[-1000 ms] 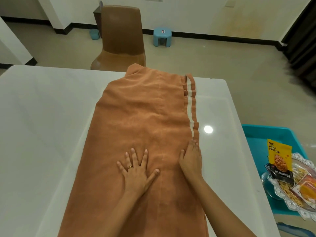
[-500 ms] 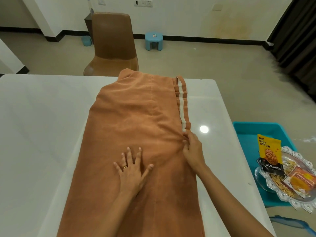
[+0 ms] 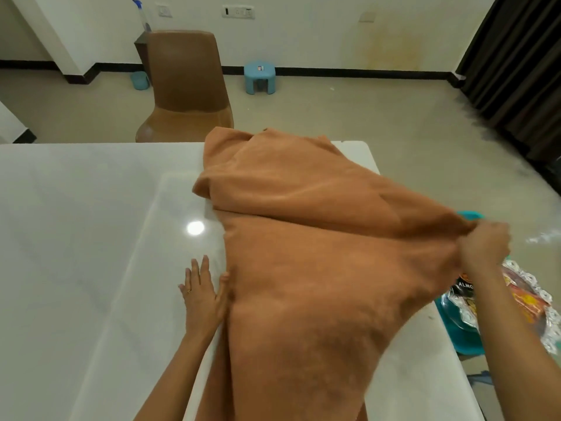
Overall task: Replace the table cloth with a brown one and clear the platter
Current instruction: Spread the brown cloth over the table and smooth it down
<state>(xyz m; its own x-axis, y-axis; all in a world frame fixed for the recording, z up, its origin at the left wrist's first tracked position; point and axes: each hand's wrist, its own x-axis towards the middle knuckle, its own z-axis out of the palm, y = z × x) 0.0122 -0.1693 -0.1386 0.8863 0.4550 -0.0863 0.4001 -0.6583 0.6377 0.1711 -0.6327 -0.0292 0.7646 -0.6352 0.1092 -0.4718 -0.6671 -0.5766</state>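
Spreads a brown cloth (image 3: 303, 284) over the white worktop (image 3: 76, 238), job plainly unfinished. Pinches the cloth's right edge in the right hand (image 3: 482, 247), fingers curled tight on the fabric, and holds it raised out beyond the worktop's right side. Presses the left hand (image 3: 202, 294) flat on the bare worktop, fingers straight, thumb touching the cloth's left edge. Leaves the cloth covering only the worktop's right half, humped into a loose fold at the worktop's far end and hanging over the near edge. Has the platter (image 3: 543, 302) low off the worktop's right side, apparently on a blue tub (image 3: 464, 341), packets (image 3: 464, 287) on it, partly hidden behind the right arm (image 3: 516, 344).

Risks dragging the whole cloth off toward the worktop's right side: a hard pull against nothing but a light flat press at the left. Risks brushing the raised fabric across the platter close below, toppling a packet or tipping the rim. Risks locking in the far-end fold too, absent a second tug there. Calls for a slow, level draw and firmer pinning.
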